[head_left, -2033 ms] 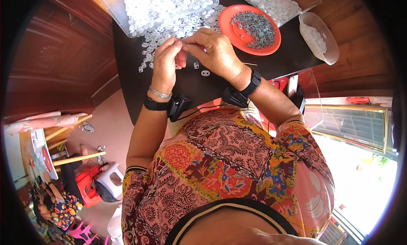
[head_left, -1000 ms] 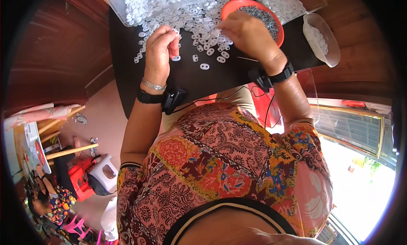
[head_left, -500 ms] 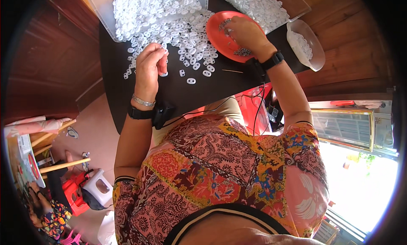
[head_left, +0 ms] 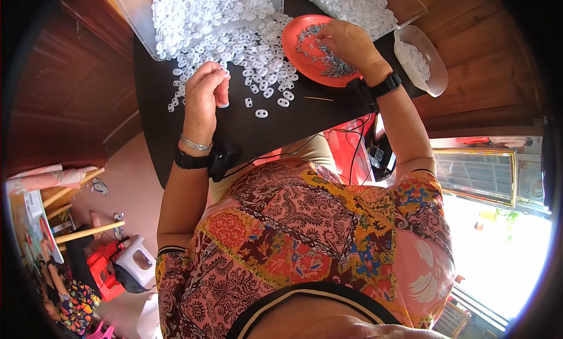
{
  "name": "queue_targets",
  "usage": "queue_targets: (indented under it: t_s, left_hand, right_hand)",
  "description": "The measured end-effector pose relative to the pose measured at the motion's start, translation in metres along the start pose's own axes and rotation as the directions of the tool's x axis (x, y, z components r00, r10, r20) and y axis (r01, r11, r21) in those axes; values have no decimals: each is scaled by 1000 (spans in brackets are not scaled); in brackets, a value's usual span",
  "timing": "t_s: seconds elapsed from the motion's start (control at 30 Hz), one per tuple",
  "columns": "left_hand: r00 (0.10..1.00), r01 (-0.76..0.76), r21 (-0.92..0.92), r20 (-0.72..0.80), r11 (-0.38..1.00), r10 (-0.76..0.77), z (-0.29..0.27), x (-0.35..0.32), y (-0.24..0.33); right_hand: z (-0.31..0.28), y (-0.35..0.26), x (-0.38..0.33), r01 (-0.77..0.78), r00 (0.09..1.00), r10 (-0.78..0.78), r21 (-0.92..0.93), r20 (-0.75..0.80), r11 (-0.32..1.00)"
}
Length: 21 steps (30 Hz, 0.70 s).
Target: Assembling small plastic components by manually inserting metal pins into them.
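Observation:
My left hand (head_left: 203,95) is raised over the near left of the black table, its thumb and fingers pinched on a small white oval plastic piece with holes (head_left: 224,71). My right hand (head_left: 355,46) is over the right side of a round red plate (head_left: 295,56), fingers bent together down at small grey slender pieces (head_left: 334,66), which look like screws or pins. Whatever those fingertips hold is too small to make out. Between the hands lie many loose white two-hole ovals (head_left: 261,113), spread out from a heap.
A clear bin (head_left: 141,31) of white pieces lies tipped at the back left. Another heap of white pieces (head_left: 358,10) fills a clear container behind the plate. A translucent scoop-shaped tub (head_left: 431,75) sits at right. A thin wooden stick (head_left: 319,98) lies near the plate. Cables hang at the table's edge.
My right hand has shifted right across the plate, uncovering more of the grey pieces. My left hand keeps its pinch in nearly the same place.

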State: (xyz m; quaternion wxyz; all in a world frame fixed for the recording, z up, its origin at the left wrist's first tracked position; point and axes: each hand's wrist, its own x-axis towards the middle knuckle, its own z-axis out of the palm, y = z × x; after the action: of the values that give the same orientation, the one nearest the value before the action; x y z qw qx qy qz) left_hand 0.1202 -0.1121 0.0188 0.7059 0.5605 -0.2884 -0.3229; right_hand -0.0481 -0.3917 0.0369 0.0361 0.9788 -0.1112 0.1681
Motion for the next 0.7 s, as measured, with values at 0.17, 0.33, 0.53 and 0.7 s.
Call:
queue_targets:
  t_s: [0.17, 0.33, 0.53, 0.7]
  left_hand:
    - [1000, -7, 12, -4, 1000, 8, 0, 0, 1]
    - [1000, -4, 9, -10, 1000, 4, 0, 0, 0]
    - [1000, 6, 1, 4, 1000, -6, 2, -1, 2]
    - [1000, 12, -9, -17, 1000, -12, 1, -2, 1]
  right_hand:
    - [9, -8, 15, 91, 995, -91, 0, 42, 996]
    - [26, -6, 21, 17, 968, -7, -40, 251, 999]
    - [39, 3, 13, 96, 986, -83, -86, 141, 992]
    - [10, -2, 23, 19, 985, -22, 19, 171, 1000]
